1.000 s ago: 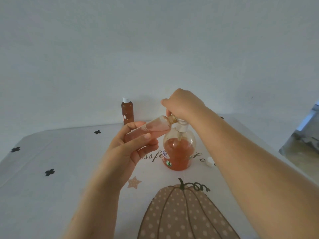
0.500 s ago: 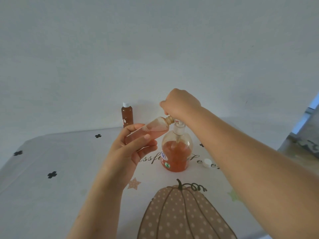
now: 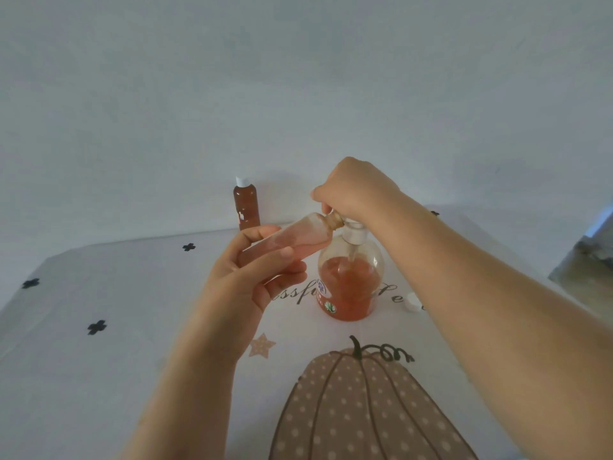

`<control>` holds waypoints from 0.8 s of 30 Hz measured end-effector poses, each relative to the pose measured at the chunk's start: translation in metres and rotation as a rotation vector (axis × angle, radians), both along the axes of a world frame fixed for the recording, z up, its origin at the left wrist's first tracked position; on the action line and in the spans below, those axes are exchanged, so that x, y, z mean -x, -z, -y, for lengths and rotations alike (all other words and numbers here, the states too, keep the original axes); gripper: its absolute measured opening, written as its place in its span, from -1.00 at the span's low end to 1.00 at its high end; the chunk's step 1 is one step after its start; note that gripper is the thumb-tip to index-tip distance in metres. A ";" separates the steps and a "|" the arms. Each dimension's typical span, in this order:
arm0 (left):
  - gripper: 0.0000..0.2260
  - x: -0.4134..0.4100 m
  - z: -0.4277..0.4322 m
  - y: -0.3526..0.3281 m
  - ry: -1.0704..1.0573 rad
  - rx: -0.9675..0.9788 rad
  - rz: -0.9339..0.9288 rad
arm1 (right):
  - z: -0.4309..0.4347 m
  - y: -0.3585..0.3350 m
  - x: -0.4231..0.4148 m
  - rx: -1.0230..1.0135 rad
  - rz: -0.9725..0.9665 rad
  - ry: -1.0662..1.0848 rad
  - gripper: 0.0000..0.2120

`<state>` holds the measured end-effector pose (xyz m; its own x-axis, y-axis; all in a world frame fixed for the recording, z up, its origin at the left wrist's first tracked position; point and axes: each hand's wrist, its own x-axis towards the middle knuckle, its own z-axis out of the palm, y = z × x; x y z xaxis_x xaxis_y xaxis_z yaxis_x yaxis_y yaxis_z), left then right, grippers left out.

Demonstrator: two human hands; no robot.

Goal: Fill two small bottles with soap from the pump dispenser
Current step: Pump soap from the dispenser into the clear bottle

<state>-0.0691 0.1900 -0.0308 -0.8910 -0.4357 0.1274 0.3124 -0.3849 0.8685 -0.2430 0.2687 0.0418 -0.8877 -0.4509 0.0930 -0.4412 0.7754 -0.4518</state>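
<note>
A round clear pump dispenser (image 3: 350, 280), about half full of orange soap, stands on the table (image 3: 99, 376). My right hand (image 3: 355, 189) sits over its white pump head, fingers curled around the top. My left hand (image 3: 255, 273) grips a small clear bottle (image 3: 295, 240), tilted with its open neck up against the pump's spout; a little pale orange soap lies inside it. A second small bottle (image 3: 246, 205), full of dark orange soap and closed with a white cap, stands upright at the back near the wall.
A small white bottle cap (image 3: 412, 302) lies on the tablecloth to the right of the dispenser, partly behind my right forearm. The cloth has a dotted pumpkin print (image 3: 358, 406) near me and black cross marks on the left. The wall is just behind the table.
The view has shifted slightly; both hands, the tilted bottle and the dispenser keep the same positions. The pump head stands about as it did before.
</note>
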 end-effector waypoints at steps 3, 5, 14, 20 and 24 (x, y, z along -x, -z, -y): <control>-0.72 0.000 -0.001 0.000 0.004 -0.005 -0.001 | -0.001 0.000 0.000 0.002 -0.003 0.005 -0.82; -0.72 0.000 -0.001 0.000 0.003 -0.002 -0.002 | -0.002 -0.002 -0.001 0.003 0.003 0.009 -0.82; -0.78 -0.004 -0.005 -0.001 0.006 -0.014 -0.039 | -0.005 -0.010 -0.008 0.039 0.007 0.012 -0.79; -0.77 -0.006 -0.007 -0.004 0.032 -0.015 -0.074 | -0.009 -0.024 -0.015 -0.021 -0.009 -0.005 -0.76; -0.75 -0.007 -0.006 -0.004 0.030 -0.021 -0.077 | -0.008 -0.024 -0.018 -0.018 -0.029 0.003 -0.77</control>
<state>-0.0623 0.1956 -0.0269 -0.8916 -0.4124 0.1868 0.3658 -0.4133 0.8339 -0.2247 0.2765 0.0655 -0.8861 -0.4500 0.1108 -0.4516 0.7848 -0.4245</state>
